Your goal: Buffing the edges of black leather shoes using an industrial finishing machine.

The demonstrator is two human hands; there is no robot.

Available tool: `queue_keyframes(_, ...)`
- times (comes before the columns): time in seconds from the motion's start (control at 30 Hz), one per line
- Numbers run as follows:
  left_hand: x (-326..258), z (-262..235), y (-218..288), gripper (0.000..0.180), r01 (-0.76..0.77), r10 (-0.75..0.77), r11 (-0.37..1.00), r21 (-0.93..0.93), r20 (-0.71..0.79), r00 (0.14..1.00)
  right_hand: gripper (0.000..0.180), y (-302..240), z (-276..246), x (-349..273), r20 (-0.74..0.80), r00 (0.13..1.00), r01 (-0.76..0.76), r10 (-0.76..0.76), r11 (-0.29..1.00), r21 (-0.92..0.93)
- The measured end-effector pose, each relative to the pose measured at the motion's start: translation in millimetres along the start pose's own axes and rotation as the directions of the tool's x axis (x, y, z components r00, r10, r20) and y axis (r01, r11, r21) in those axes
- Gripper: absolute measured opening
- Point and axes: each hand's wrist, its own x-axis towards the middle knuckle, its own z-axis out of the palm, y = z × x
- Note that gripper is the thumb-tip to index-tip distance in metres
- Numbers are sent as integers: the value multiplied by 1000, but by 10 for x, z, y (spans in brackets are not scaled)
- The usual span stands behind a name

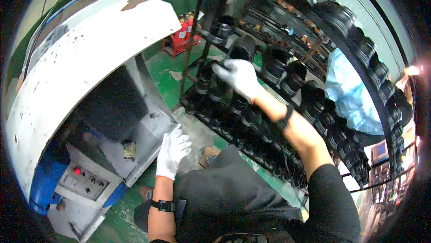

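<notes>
My left hand (173,152), in a white glove, is open with its fingers apart beside the front edge of a white hooded machine (90,54). Nothing is in it. Stretched out at the rack, my right hand (239,77) also wears a white glove. It is nearest to a black boot-like piece (242,48) on the upper shelf and another black piece (205,76) to its left. Its fingers are smeared, so whether it grips anything cannot be made out. Inside the machine's dark opening lies a small pale block (129,151).
A dark metal rack (197,36) with rows of black pieces curves along the right. Light-blue plastic sheeting (352,94) hangs there. Red fire extinguishers (182,32) stand behind the machine. Its control panel (84,176) has a lit red lamp. The floor (161,83) is green.
</notes>
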Motion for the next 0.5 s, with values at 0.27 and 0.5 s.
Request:
queue_keyframes(0.27, -79, -225, -93, 90, -128, 148, 861, -493, 1, 989, 38, -1283, 233, -1585, 215, 703, 324, -678, 575, 751)
queue_keyframes(0.5, -409, -36, 366, 56, -399, 296, 833, -383, -301, 907, 18, -1526, 1194, -1709, 767, 613, -789, -188, -194, 583)
